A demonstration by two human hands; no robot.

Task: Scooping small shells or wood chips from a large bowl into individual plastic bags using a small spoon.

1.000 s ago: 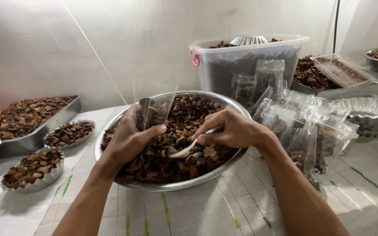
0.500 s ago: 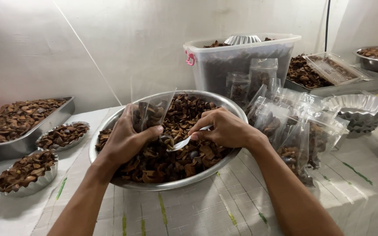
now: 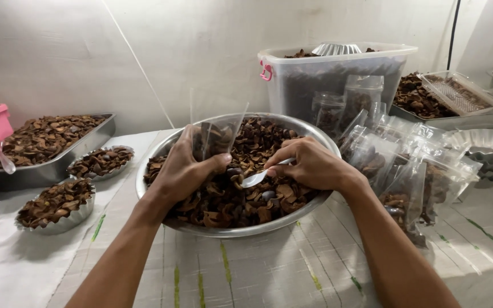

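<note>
Scooping in hand: one big steel bowl point(image 3: 161, 157) of brown dried pieces sitting mid-table near the front edge. Left hand point(image 3: 186, 171) gripping one clear pouch point(image 3: 215, 134) upright over it; right hand point(image 3: 309, 165) closed round one white spoon point(image 3: 258, 178). Probably needing next: loading, tipping into the pouch. Two small foil cups point(image 3: 58, 219) waiting toward the left edge.

A: Observation, head view: two forearms enter from the bottom edge, both bare to the frame edge. No sleeve visible.

B: Confirmed. Left hand point(image 3: 185, 171), right hand point(image 3: 309, 165): no gloves, rings, watch or bands visible. Short nails; knuckles and tendons plainly seen on the right.
</note>
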